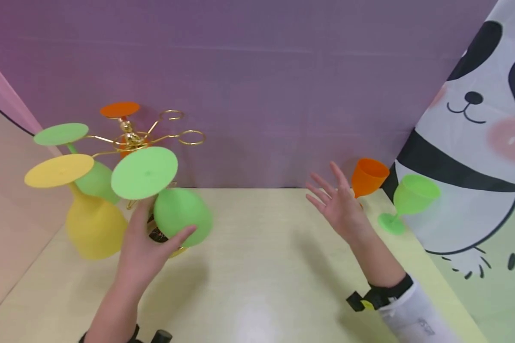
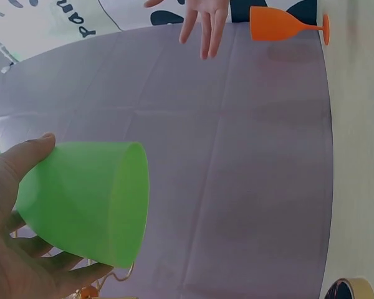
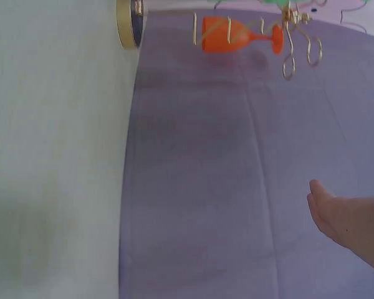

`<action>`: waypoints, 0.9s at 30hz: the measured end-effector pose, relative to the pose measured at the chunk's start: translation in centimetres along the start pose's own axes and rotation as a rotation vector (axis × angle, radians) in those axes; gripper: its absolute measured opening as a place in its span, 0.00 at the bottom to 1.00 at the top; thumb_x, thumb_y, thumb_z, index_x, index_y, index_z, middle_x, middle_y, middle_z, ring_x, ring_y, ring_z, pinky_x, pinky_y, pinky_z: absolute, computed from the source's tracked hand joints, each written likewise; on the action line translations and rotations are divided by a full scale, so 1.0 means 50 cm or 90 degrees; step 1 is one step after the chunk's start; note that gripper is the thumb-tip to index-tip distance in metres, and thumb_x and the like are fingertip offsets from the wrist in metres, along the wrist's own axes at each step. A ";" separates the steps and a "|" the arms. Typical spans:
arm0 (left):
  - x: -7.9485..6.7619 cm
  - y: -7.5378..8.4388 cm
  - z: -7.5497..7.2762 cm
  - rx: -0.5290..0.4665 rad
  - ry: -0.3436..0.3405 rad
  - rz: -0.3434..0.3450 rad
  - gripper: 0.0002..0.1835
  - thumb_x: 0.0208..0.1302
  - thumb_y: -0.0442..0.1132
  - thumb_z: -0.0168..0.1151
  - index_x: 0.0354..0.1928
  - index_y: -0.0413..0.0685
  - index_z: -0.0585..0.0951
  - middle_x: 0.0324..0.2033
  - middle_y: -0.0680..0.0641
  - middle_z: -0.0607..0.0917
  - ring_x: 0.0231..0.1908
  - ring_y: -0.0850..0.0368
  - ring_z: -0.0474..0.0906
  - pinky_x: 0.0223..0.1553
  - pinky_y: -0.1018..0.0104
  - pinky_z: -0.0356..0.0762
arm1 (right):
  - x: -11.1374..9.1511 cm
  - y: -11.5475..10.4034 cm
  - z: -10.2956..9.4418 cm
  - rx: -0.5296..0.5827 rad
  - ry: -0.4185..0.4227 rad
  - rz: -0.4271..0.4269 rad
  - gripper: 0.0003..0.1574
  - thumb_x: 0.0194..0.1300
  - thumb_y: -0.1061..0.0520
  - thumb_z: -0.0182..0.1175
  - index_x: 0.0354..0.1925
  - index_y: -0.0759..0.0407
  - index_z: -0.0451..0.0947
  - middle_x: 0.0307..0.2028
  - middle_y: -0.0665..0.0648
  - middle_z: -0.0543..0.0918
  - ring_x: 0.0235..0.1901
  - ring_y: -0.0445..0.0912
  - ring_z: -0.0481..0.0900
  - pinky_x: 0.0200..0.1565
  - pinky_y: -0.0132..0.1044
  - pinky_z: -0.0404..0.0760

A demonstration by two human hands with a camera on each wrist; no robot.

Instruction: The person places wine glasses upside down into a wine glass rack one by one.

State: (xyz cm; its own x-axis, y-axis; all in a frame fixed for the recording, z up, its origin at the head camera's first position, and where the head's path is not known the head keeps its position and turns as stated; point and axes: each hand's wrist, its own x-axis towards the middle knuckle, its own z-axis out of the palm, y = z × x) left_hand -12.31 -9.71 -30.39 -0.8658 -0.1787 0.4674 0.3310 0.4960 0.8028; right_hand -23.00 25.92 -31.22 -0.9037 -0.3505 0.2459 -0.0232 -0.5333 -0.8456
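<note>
My left hand (image 1: 139, 255) holds a green goblet (image 1: 184, 216) upside down by its bowl, beside a gold goblet rack (image 1: 133, 138). In the left wrist view, the thumb and fingers of that hand (image 2: 19, 218) curve around the green bowl (image 2: 81, 193). Whether the goblet's stem sits in a rack hook cannot be told. A yellow goblet (image 1: 94, 228), another green goblet (image 1: 96, 181) and an orange goblet (image 1: 119, 110) hang inverted on the rack. My right hand (image 1: 336, 205) is raised with fingers spread, holding nothing, left of an upright orange goblet (image 1: 370, 177).
An upright green goblet (image 1: 414, 195) stands near the right edge of the pale table (image 1: 249, 267). Gold rack loops (image 1: 192, 137) stick out toward the right. A purple cloth (image 1: 257, 119) hangs behind the table, and a panda print (image 1: 472, 143) covers the right side.
</note>
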 end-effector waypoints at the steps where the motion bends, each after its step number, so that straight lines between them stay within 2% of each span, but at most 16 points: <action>1: 0.000 0.000 -0.004 0.000 0.005 -0.005 0.44 0.43 0.39 0.74 0.64 0.55 0.62 0.58 0.48 0.68 0.55 0.51 0.65 0.52 0.46 0.71 | 0.003 -0.009 -0.006 -0.011 0.007 -0.011 0.46 0.61 0.41 0.55 0.70 0.34 0.40 0.70 0.64 0.43 0.66 0.60 0.47 0.66 0.49 0.50; 3: 0.000 0.000 -0.010 -0.001 0.011 -0.018 0.44 0.43 0.39 0.74 0.64 0.55 0.62 0.58 0.48 0.68 0.56 0.52 0.64 0.53 0.45 0.71 | 0.009 -0.028 -0.016 -0.035 0.021 -0.031 0.48 0.61 0.43 0.56 0.70 0.35 0.40 0.70 0.63 0.43 0.66 0.59 0.47 0.67 0.50 0.47; 8: -0.003 -0.002 -0.024 0.000 0.027 -0.054 0.45 0.43 0.39 0.74 0.65 0.53 0.61 0.58 0.48 0.67 0.57 0.52 0.63 0.54 0.47 0.70 | 0.019 -0.076 -0.034 -0.103 0.048 -0.064 0.43 0.66 0.51 0.52 0.70 0.37 0.39 0.70 0.61 0.44 0.66 0.55 0.47 0.68 0.48 0.41; 11: -0.005 -0.005 -0.032 0.005 0.037 -0.079 0.47 0.44 0.39 0.73 0.66 0.53 0.59 0.61 0.48 0.66 0.58 0.51 0.62 0.54 0.46 0.69 | 0.026 -0.098 -0.046 -0.173 0.054 -0.082 0.42 0.68 0.56 0.49 0.70 0.39 0.38 0.69 0.61 0.44 0.66 0.55 0.47 0.68 0.48 0.41; 13: -0.005 -0.007 -0.037 0.009 0.042 -0.101 0.48 0.44 0.40 0.73 0.68 0.53 0.56 0.63 0.48 0.64 0.60 0.50 0.61 0.55 0.45 0.68 | 0.030 -0.111 -0.057 -0.247 0.072 -0.084 0.42 0.68 0.57 0.48 0.70 0.40 0.38 0.69 0.60 0.45 0.66 0.53 0.47 0.69 0.48 0.41; 19: -0.002 -0.008 -0.046 0.021 0.040 -0.134 0.50 0.48 0.44 0.70 0.70 0.52 0.50 0.67 0.45 0.57 0.62 0.45 0.57 0.56 0.40 0.65 | 0.047 -0.145 -0.106 -0.516 0.156 -0.020 0.46 0.66 0.52 0.53 0.69 0.30 0.36 0.71 0.51 0.45 0.66 0.55 0.49 0.68 0.55 0.43; 22: 0.000 -0.007 -0.047 0.021 0.033 -0.142 0.50 0.51 0.45 0.69 0.70 0.51 0.48 0.68 0.43 0.55 0.63 0.43 0.55 0.56 0.39 0.64 | 0.057 -0.156 -0.133 -0.571 0.179 -0.003 0.49 0.64 0.51 0.55 0.68 0.27 0.34 0.72 0.50 0.40 0.66 0.56 0.45 0.67 0.58 0.42; 27: 0.004 -0.010 -0.046 0.022 0.022 -0.164 0.51 0.53 0.48 0.67 0.71 0.52 0.44 0.69 0.44 0.51 0.64 0.41 0.53 0.57 0.39 0.63 | 0.069 -0.167 -0.173 -0.691 0.207 0.024 0.57 0.58 0.45 0.61 0.68 0.25 0.31 0.72 0.51 0.33 0.68 0.53 0.32 0.65 0.64 0.38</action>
State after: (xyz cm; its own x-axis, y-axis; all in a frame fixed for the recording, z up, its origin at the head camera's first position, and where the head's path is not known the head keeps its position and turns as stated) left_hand -11.77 -11.94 -29.83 -0.9066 -0.3307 0.2623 0.0885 0.4587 0.8842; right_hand -29.61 35.81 -27.41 -0.9761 -0.0513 0.2110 -0.2094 0.4784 -0.8528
